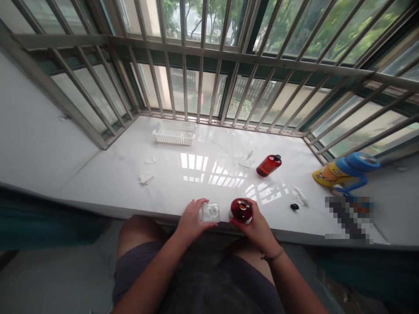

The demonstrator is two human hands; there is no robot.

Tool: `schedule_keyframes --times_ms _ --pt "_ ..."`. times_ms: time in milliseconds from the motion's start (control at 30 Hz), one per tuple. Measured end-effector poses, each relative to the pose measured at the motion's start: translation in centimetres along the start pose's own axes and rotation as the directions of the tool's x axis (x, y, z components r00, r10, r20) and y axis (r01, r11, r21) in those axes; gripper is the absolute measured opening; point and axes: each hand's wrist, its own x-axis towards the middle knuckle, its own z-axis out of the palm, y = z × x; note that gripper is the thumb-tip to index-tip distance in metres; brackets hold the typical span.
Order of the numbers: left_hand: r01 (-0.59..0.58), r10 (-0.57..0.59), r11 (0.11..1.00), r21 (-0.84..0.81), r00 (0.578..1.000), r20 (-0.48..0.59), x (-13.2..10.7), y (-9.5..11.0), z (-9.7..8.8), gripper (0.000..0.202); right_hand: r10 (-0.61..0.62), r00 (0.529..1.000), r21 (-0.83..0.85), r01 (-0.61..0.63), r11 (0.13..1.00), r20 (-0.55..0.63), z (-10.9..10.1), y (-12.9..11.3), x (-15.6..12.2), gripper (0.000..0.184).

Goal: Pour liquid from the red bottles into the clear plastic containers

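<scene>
Near the front edge of the white ledge, my left hand (191,219) is closed around a clear square glass bottle (210,212), seen from above. Beside it, my right hand (258,224) grips a round amber bottle (241,210) with its uncapped neck facing up. A small gap separates the two bottles. To the right of my right hand lies a small black cap (294,206). Farther back, a second amber bottle (269,165) with a black cap stands on the ledge, and a clear glass-like piece (248,158) is next to it.
A white perforated basket (175,138) sits at the back left. Crumpled tissues (145,178) lie left of my hands, another tissue (300,196) on the right. A blue and yellow flask (343,170) stands far right, beside a blurred-out item (350,218). Metal window bars (203,87) close off the back.
</scene>
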Motion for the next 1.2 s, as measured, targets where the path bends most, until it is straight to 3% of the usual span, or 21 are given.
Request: schedule_keyframes --times_ms 133,267,467,600,667,733,800,867,933,1000,1100,1200 --pt "0.045 -0.045 0.999 -0.014 0.999 -0.005 1.2 -0.2 -0.2 0.085 0.104 0.993 0.162 -0.095 0.982 -0.047 1.4 0.4 0.8 0.082" --pt "0.087 -0.086 0.996 0.031 0.996 -0.024 2.6 -0.5 -0.7 0.085 0.115 0.991 0.21 -0.099 0.973 -0.069 2.4 0.3 2.0 0.083" --pt "-0.018 0.024 0.992 0.123 0.999 -0.047 5.1 -1.3 -1.7 0.083 0.074 0.997 0.228 -0.066 0.971 -0.026 3.0 0.3 3.2 0.088" --pt "-0.089 0.094 0.979 0.181 0.995 -0.02 5.5 -1.6 -2.0 0.092 -0.007 0.999 0.161 0.012 0.987 -0.033 2.8 1.6 2.7 0.11" --pt "-0.121 0.131 0.973 0.196 0.991 -0.038 5.0 -1.7 -2.0 0.098 -0.066 0.998 0.086 0.068 0.994 -0.023 1.9 2.7 2.1 0.112" --pt "-0.184 0.205 0.96 0.212 0.975 -0.082 4.3 -1.6 -2.0 0.102 -0.127 0.992 0.001 0.127 0.992 -0.019 0.3 3.9 1.6 0.101" --pt "-0.271 0.308 0.933 0.236 0.941 -0.14 3.4 -1.2 -2.0 0.102 -0.172 0.982 -0.097 0.164 0.982 -0.08 -1.8 5.3 1.2 0.078" --pt "-0.354 0.407 0.899 0.258 0.893 -0.193 2.6 -0.5 -2.2 0.094 -0.191 0.958 -0.226 0.142 0.964 -0.214 -4.2 6.8 1.1 0.052" --pt "-0.419 0.478 0.869 0.264 0.849 -0.224 2.1 0.6 -2.3 0.083 -0.194 0.919 -0.379 0.054 0.924 -0.343 -6.7 8.4 1.1 0.038" --pt "-0.465 0.519 0.849 0.253 0.823 -0.231 1.9 2.0 -2.3 0.073 -0.163 0.895 -0.524 -0.088 0.847 -0.414 -9.0 10.2 1.1 0.036" --pt "-0.519 0.559 0.826 0.219 0.801 -0.212 2.2 4.0 -1.6 0.069 -0.014 0.887 -0.643 -0.325 0.693 -0.462 -11.5 12.5 1.3 0.041" --pt "-0.553 0.574 0.817 0.16 0.803 -0.158 2.8 6.0 -0.1 0.074 0.118 0.886 -0.661 -0.418 0.623 -0.448 -12.9 14.2 1.6 0.042"
